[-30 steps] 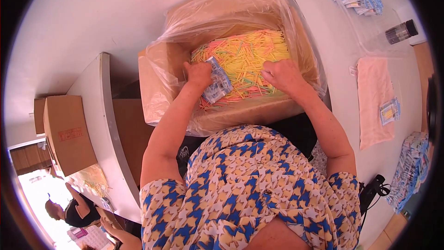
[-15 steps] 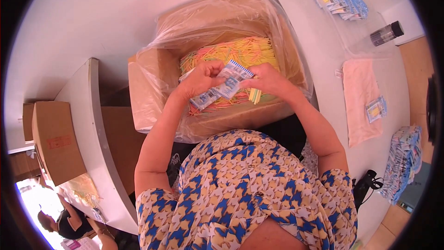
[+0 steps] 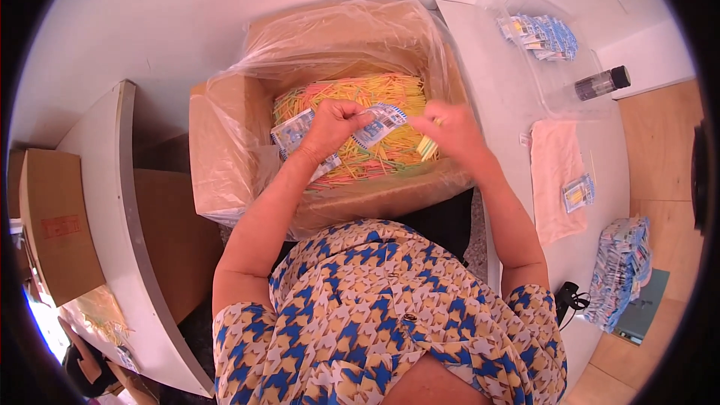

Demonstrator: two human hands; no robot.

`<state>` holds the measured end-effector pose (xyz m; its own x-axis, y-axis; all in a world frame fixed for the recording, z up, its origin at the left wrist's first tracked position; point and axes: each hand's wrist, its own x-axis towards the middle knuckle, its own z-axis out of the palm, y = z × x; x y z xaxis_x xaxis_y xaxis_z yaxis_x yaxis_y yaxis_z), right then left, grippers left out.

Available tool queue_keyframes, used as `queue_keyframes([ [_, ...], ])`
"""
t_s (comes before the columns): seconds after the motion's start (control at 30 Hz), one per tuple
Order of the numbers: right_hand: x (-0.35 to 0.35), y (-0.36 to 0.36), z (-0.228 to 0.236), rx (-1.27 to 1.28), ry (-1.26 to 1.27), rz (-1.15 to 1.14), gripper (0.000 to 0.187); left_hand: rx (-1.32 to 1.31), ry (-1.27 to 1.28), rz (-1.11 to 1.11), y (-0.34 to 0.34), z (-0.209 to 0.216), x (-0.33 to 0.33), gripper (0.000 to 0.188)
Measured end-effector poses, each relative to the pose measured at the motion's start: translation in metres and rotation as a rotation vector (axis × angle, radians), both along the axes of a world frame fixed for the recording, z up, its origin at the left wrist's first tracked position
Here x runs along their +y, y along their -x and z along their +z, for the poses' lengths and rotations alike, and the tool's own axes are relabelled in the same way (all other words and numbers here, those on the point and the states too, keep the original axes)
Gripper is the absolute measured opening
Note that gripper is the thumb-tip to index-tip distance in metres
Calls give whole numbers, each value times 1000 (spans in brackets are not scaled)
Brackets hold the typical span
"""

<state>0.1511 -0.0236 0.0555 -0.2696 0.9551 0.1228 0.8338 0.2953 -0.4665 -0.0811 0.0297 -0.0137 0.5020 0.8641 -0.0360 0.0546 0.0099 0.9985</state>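
Note:
My left hand [image 3: 330, 129] is closed, its thumb and fingers pinching a blue-and-white printed packet [image 3: 379, 126] by one side. The packet is bent, its striped end pointing toward my right hand. More such packets [image 3: 294, 133] show below and beside my left hand; whether it holds them or they lie on the pile is unclear. My right hand [image 3: 454, 135], blurred, is just right of the packet and apart from it. A small bunch of yellow-green thin sticks [image 3: 428, 148] pokes out under its fingers. Both hands are over loose pink, yellow and green sticks [image 3: 360, 90].
A plastic-lined cardboard box [image 3: 225, 150] contains the sticks. On the right-hand table [image 3: 487, 90] are a clear bin [image 3: 499, 0] with packets, a dark-capped bottle [image 3: 600, 84], a pink cloth [image 3: 555, 210] with one packet [image 3: 577, 193], and a packet heap [image 3: 619, 270]. Left stands another carton [image 3: 60, 225].
My right hand has let go of the packet's edge and moved slightly right, the sticks still with it. The packet has tilted and curved. The whole view has shifted a little.

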Motion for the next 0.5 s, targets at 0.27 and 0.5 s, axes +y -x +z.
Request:
queue_keyframes([
  [0.27, 2, 3, -1, 422, 172, -109, 31, -149, 126, -40, 1, -7, -8, 13],
  [0.5, 6, 14, 7, 737, 396, -180, 31, -66, 135, -9, 10, 1, -5, 6],
])
